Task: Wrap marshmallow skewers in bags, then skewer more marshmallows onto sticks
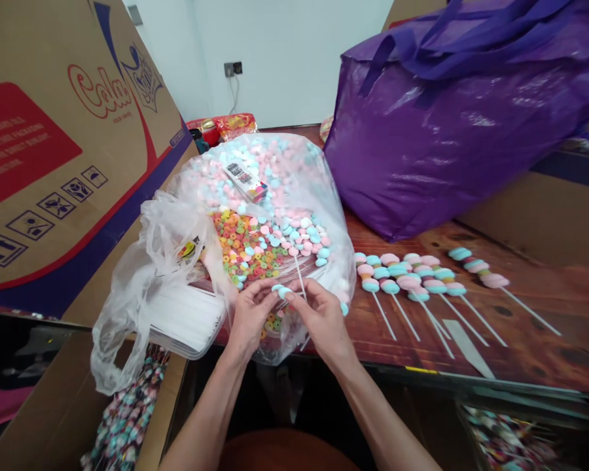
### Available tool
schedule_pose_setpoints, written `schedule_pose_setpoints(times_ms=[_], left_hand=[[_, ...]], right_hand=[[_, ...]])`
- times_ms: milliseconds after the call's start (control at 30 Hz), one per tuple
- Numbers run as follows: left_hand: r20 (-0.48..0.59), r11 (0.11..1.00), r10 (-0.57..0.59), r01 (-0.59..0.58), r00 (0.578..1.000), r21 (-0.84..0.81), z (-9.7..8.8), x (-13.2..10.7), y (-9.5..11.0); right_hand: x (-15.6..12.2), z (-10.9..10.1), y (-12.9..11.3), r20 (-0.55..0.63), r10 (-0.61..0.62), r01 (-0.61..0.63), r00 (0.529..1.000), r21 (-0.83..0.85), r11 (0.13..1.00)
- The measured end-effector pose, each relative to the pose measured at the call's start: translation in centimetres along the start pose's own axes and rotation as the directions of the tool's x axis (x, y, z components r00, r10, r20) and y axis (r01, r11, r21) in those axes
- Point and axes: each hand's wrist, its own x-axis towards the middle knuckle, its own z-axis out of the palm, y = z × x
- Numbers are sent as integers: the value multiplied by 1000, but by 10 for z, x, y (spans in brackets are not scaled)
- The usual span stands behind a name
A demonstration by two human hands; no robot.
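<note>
My left hand [254, 315] is closed, pinching a pale blue marshmallow candy [281, 290] between thumb and fingers. Beside it, my right hand [326, 322] is closed too, with a thin white stick [299, 269] passing up through its fingers; its thumb reaches to the blue candy. Whether the pink piece at the stick's top is on it or behind it, I cannot tell. Just beyond both hands lies a clear plastic bag [334, 226] heaped with pink and blue candies [304, 235] and colourful ring gummies [250, 248]. A small printed packet [245, 181] rests on the heap.
Several finished candy skewers [410, 278] lie on the wooden table [544, 294] at right, near a flat pale strip [468, 348]. A tub of white sticks [186, 318] is at left under a crumpled bag [167, 229]. A large carton [44, 163] and purple bag [422, 144] flank the table.
</note>
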Motion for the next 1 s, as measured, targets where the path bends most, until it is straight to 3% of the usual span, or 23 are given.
schedule_pose_setpoints(times_ms=[100,367,533,633,767,1000], left_hand=[[-6,998,39,-39,999,39,0,-1,-1],[50,993,61,-66,997,95,-5,-6,-6],[118,997,65,-69,991,28,-6,-7,-7],[47,999,45,-46,998,23,-9,-4,-7],[-62,994,109,-107,992,26,-15,3,-7],[-112,976,187,-171,976,134,-13,6,-7]], right_hand=[[0,1,6,14,14,-14,1000,-41,999],[2,6,4,-97,-19,20,995,9,1000],[3,0,4,-46,-35,34,998,-21,999],[-4,-13,0,30,-49,54,998,-168,984],[-25,-29,-7,153,-49,113,987,-447,888],[-42,-25,-2,229,-15,158,973,-623,766]])
